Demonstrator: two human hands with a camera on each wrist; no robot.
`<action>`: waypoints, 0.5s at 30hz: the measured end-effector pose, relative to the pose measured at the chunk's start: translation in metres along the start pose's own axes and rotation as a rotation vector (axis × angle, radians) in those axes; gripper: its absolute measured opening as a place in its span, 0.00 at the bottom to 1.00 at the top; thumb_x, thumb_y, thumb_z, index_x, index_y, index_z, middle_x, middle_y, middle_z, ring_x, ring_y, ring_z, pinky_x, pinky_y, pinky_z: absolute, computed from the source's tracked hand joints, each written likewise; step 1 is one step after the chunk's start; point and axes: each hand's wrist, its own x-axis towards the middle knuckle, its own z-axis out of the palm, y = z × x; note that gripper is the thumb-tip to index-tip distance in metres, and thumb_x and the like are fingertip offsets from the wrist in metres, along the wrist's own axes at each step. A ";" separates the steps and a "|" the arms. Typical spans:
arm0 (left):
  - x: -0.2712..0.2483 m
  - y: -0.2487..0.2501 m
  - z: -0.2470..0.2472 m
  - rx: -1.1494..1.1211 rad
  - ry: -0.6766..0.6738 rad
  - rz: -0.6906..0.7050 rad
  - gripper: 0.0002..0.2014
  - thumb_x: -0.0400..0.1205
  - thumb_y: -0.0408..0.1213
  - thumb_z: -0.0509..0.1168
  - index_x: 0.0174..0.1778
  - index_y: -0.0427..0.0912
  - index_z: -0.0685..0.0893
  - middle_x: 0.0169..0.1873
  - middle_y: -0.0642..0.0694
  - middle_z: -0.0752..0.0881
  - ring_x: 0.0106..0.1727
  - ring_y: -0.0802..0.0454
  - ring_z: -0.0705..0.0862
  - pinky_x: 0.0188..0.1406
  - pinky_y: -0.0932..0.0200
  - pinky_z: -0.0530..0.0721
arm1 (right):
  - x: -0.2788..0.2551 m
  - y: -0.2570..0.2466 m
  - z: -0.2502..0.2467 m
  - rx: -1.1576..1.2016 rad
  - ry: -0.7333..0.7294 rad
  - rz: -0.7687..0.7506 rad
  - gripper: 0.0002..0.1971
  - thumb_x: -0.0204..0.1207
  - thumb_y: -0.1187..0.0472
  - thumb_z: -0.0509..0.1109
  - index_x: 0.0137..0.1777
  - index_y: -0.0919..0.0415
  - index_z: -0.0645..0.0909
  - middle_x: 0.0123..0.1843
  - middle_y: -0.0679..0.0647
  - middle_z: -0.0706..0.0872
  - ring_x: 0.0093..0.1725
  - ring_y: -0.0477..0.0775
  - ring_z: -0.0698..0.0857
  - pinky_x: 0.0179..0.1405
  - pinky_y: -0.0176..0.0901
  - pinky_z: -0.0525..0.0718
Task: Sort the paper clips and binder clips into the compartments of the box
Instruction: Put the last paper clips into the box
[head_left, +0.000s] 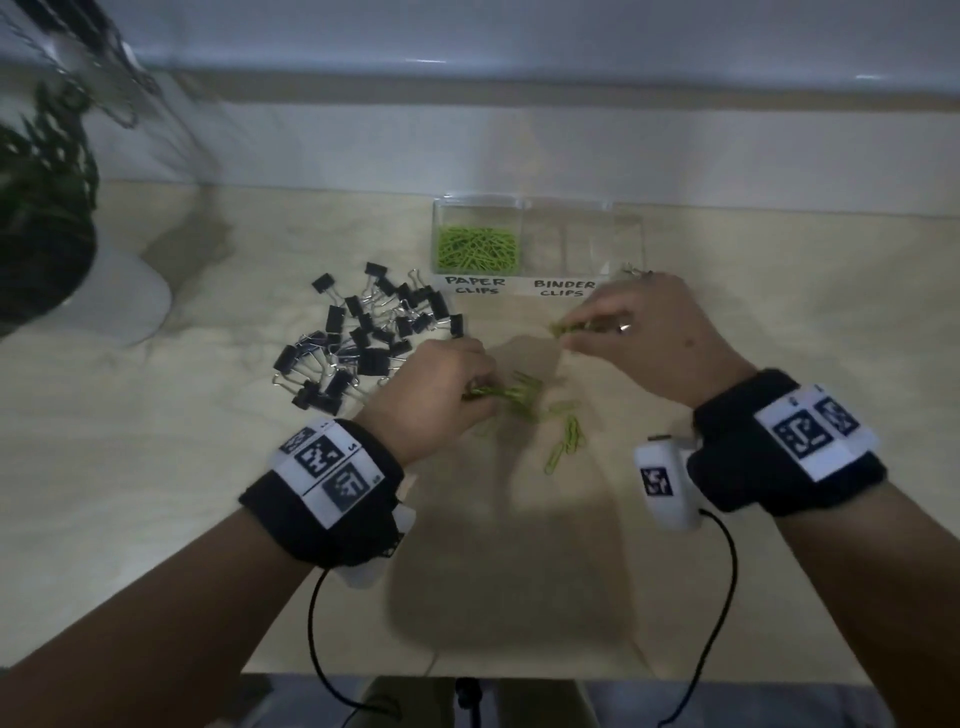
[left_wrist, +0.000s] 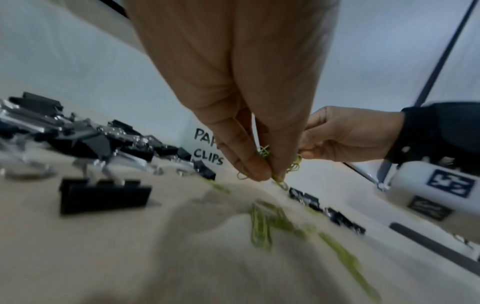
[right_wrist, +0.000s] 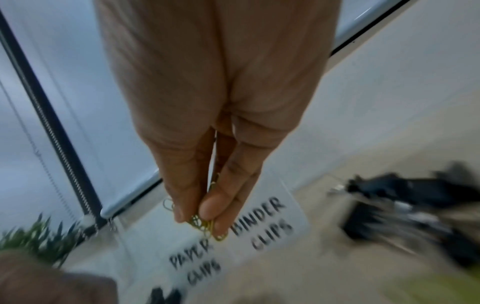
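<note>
A clear two-compartment box (head_left: 537, 208) stands at the back; its left compartment holds green paper clips (head_left: 477, 247), its right one looks empty. White labels (head_left: 519, 287) in front read PAPER CLIPS and BINDER CLIPS. My right hand (head_left: 563, 332) is raised in front of the labels and pinches a small bunch of green paper clips (right_wrist: 205, 226). My left hand (head_left: 480, 391) is low over the desk and pinches several green paper clips (left_wrist: 275, 176). Loose green paper clips (head_left: 563, 436) lie between my hands. A pile of black binder clips (head_left: 363, 338) lies to the left.
A white pot (head_left: 119, 301) with a dark green plant (head_left: 41, 208) stands at the far left. A few stray binder clips (left_wrist: 337, 216) lie on the light wooden desk (head_left: 156, 467) to my right. Wrist camera cables hang over the front edge.
</note>
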 end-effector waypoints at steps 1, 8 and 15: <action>0.001 0.001 -0.007 -0.032 0.030 -0.014 0.03 0.73 0.33 0.74 0.40 0.39 0.89 0.36 0.46 0.85 0.36 0.52 0.83 0.38 0.57 0.84 | 0.012 -0.008 -0.004 0.021 0.035 -0.016 0.08 0.68 0.58 0.78 0.47 0.54 0.90 0.36 0.45 0.87 0.30 0.36 0.81 0.35 0.21 0.74; 0.037 0.000 -0.068 -0.026 0.351 -0.155 0.05 0.73 0.38 0.74 0.43 0.43 0.89 0.38 0.46 0.87 0.38 0.52 0.85 0.42 0.58 0.84 | 0.097 -0.039 0.013 -0.209 0.062 -0.138 0.10 0.71 0.60 0.75 0.53 0.57 0.88 0.48 0.51 0.89 0.36 0.39 0.80 0.47 0.27 0.76; 0.095 0.001 -0.068 0.170 0.276 -0.163 0.09 0.76 0.38 0.70 0.48 0.39 0.88 0.46 0.40 0.86 0.47 0.44 0.84 0.53 0.49 0.83 | 0.045 -0.008 -0.010 -0.018 0.211 -0.128 0.10 0.70 0.69 0.72 0.50 0.62 0.88 0.47 0.56 0.90 0.39 0.46 0.88 0.48 0.36 0.85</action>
